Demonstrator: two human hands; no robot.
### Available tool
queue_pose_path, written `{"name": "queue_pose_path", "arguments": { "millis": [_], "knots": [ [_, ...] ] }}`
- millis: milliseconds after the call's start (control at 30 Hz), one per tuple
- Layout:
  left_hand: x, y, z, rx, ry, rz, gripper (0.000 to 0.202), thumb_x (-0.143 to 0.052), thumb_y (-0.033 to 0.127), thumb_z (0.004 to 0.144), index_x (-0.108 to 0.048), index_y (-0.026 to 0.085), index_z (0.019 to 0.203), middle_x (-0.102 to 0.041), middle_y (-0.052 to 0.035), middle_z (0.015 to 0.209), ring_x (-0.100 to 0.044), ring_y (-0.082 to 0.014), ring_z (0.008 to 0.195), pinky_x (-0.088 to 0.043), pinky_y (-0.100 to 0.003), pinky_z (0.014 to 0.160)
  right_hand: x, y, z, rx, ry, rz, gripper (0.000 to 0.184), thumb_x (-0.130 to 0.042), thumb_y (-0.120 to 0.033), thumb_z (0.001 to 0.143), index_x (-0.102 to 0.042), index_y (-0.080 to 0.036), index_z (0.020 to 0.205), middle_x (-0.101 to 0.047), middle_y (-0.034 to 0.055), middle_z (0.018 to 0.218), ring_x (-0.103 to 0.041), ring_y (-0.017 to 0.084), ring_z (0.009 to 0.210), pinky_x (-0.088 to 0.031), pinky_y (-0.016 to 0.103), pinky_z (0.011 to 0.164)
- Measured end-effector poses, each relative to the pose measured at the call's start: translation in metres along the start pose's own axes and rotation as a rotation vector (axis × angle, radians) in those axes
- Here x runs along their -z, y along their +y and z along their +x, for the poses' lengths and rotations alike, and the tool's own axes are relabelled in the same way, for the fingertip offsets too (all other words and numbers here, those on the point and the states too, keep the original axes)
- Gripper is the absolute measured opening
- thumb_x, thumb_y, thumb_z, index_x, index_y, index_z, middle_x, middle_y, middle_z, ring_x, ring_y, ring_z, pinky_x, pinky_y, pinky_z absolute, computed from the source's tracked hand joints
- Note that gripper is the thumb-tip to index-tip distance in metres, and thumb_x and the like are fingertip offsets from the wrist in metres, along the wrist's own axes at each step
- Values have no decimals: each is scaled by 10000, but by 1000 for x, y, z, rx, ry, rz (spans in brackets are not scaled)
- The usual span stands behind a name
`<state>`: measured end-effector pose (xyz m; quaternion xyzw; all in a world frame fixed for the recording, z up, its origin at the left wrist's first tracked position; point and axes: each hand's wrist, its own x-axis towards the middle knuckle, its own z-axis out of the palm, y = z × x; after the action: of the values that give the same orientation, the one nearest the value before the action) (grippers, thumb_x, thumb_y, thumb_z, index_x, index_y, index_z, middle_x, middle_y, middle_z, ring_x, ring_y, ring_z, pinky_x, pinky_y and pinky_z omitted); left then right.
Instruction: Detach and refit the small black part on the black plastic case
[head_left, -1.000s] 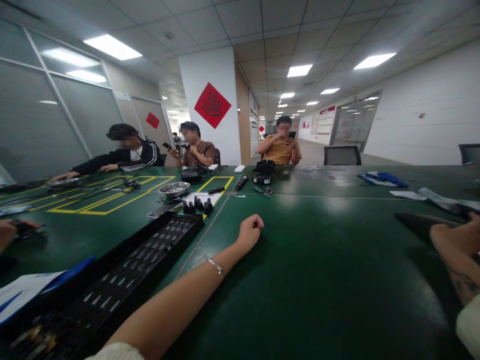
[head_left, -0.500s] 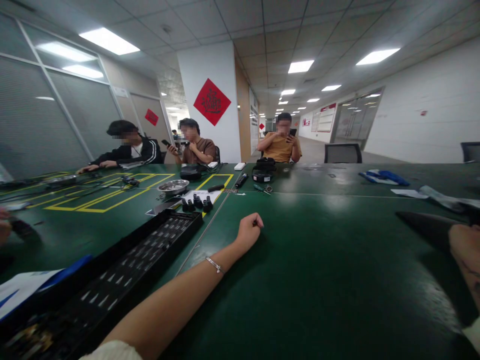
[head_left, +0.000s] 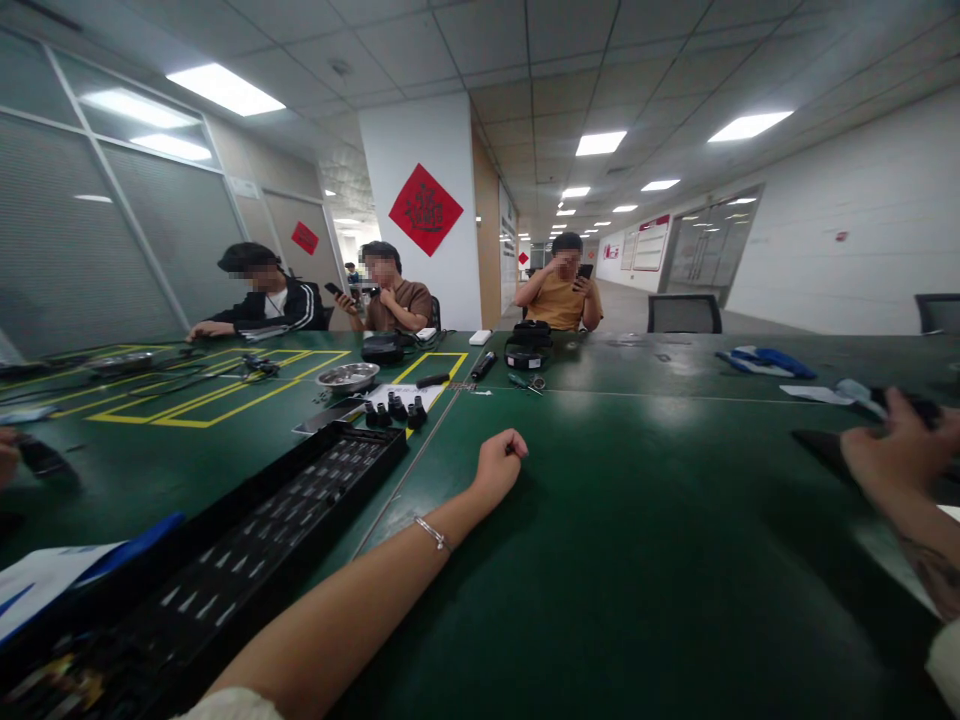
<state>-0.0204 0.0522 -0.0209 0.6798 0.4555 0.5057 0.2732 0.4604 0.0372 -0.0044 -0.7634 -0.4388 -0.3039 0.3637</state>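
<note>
My left hand [head_left: 502, 466] is curled closed on the green table [head_left: 637, 560], a bracelet [head_left: 433, 532] on its wrist. A small dark bit shows between its fingers, too small to name. To its left lies a long black tray [head_left: 300, 510] with rows of small pale pointed pieces. At the right edge my right hand [head_left: 896, 455], blurred, is raised with its fingers around a black object [head_left: 926, 408] whose kind I cannot make out. Beneath that hand is a flat black thing [head_left: 821, 450] on the table.
Several black knob-like parts [head_left: 395, 407] stand beyond the tray, near a metal bowl [head_left: 349, 377]. A screwdriver [head_left: 519, 380] and black case [head_left: 527, 350] lie farther back. Blue-and-white cloth [head_left: 765, 361] is at right. Three people sit across; another person's hand [head_left: 7, 458] shows at left.
My right hand has come up and inward from the right edge, now with the black object. My left hand has stayed in place. The seated person at far left has drawn in an arm.
</note>
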Motion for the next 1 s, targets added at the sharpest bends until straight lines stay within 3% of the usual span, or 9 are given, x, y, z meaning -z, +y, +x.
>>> {"name": "queue_pose_path", "arguments": {
  "millis": [167,267,400,500,633,733,800,900,1000],
  "knots": [
    [3,-3,0,-1,191,85,315,-365,-73,505,-513,166,646,-495,14,706,-456,-123,712,-336,-225,633,12,-81,-13,293,-151,184,470,-365,-204,836,-512,-18,1243,-292,226,1277,-323,308,1229,-290,343,1015],
    [5,-5,0,15,192,74,284,-346,-79,483,-482,159,558,-471,5,702,-444,-124,703,-335,-233,642,17,-131,-31,440,-286,276,476,-361,-95,785,-546,-81,1223,-326,184,1291,-418,288,1162,-367,369,975],
    [7,-8,1,59,237,51,265,-338,-77,483,-467,153,505,-447,0,688,-447,-126,708,-333,-231,639,35,-188,-74,588,-395,519,507,-377,-36,743,-564,-162,1197,-366,121,1259,-468,254,1124,-398,410,970],
    [9,-9,4,125,287,63,271,-342,-75,490,-485,153,522,-450,-1,691,-446,-130,702,-328,-233,628,63,-219,-117,757,-514,732,577,-357,0,734,-517,-222,1241,-312,81,1319,-469,217,1139,-370,422,1007],
    [9,-8,5,132,279,58,266,-342,-73,498,-473,157,519,-448,6,666,-450,-133,706,-335,-236,654,110,-237,-165,1010,-774,837,694,-337,36,713,-432,-306,1309,-225,36,1421,-403,211,1225,-375,406,1012],
    [8,-7,5,127,295,25,256,-331,-56,509,-467,160,517,-445,6,657,-449,-134,706,-341,-243,674,139,-238,-181,1181,-867,819,753,-394,13,699,-342,-348,1358,-177,17,1468,-346,236,1266,-383,417,1000],
    [7,-7,5,118,312,7,248,-325,-40,512,-465,164,516,-447,3,654,-449,-137,710,-346,-248,687,152,-236,-180,1266,-848,814,733,-425,-8,707,-351,-349,1351,-192,15,1471,-315,246,1282,-360,431,1010],
    [7,-7,4,112,332,-11,236,-321,-23,502,-461,168,509,-444,2,644,-451,-139,714,-350,-248,694,159,-238,-166,1318,-766,805,507,-450,-103,781,-494,-309,1242,-291,29,1430,-329,240,1268,-326,435,1023],
    [6,-7,3,120,329,-21,233,-321,-19,493,-459,168,515,-448,2,650,-451,-137,706,-351,-244,685,146,-238,-136,1151,-600,713,307,-431,-223,839,-582,-255,1105,-371,53,1375,-390,258,1214,-343,450,990]
  ]
}}
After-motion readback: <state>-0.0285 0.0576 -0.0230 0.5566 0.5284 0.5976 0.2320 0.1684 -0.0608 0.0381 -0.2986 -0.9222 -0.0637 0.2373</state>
